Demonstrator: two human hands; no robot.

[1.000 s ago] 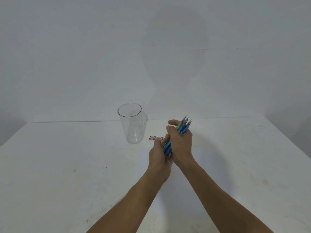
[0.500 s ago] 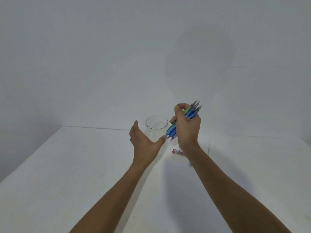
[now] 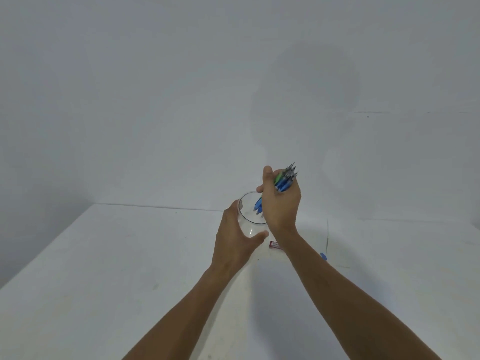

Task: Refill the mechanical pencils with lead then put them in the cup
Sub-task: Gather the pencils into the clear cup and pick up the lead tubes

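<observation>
Here, a bundle of mechanical pencils [image 3: 284,181], mostly blue with one green, is gripped in the fist of the right hand [image 3: 281,206]. The grey tips are pointed up and away, and the lower ends are dipped just inside the mouth of a clear cup [image 3: 250,222]. The cup is held by the left hand [image 3: 233,240]: the thumb is curled across its near wall and the fingers are wrapped round the far side, where fingertips [image 3: 241,203] can be made out through the clear wall. Its base is hidden by the palm, so it cannot be told whether it rests on the white table [image 3: 104,255]. The cup is seen close to the table's far edge, where the plain wall [image 3: 155,100] is met. A small red lead case [image 3: 274,245] is seen lying flat just beside the right wrist. A small blue object [image 3: 322,255], partly hidden behind the right forearm, is seen a little further right. Broad stretches of tabletop are shown outside both forearms, and the table's left edge is seen slanting toward the lower left corner.
</observation>
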